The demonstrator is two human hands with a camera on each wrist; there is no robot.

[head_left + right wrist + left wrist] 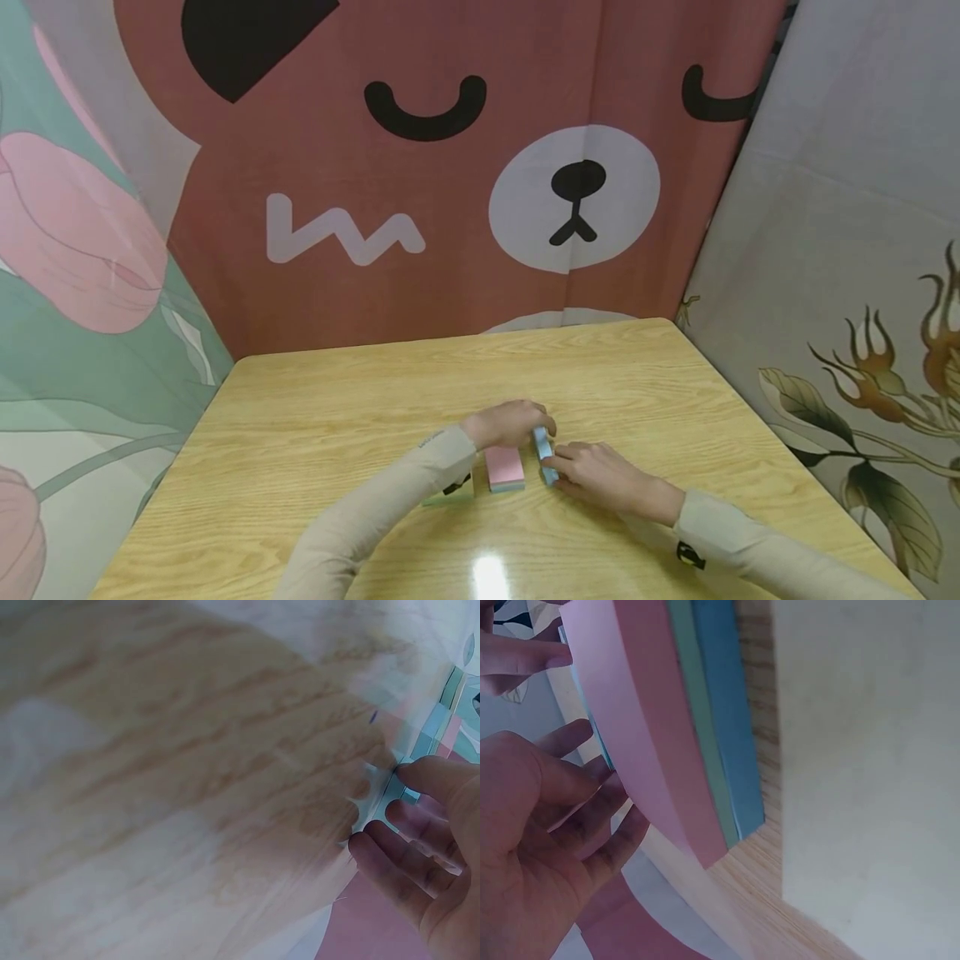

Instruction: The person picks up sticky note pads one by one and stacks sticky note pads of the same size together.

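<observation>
A narrow light-blue pad (544, 457), like a block of sticky notes, stands on its edge on the table. My left hand (512, 422) grips its far end, fingers bent over the top. At the near end my right hand (600, 475) pinches it between thumb and fingertips. Just left of it lies a stack with a pink pad (505, 467) on top; in the left wrist view green and blue layers (731, 727) show beneath the pink. Partly hidden under the left forearm is a yellow-green pad (459, 497).
The wooden table (337, 400) has rounded far corners. Behind it hangs a curtain (450, 300) with a bear print, and flower-patterned cloths hang at both sides. A bright light reflection (491, 575) shows near the table's front. Pale sleeves cover both forearms.
</observation>
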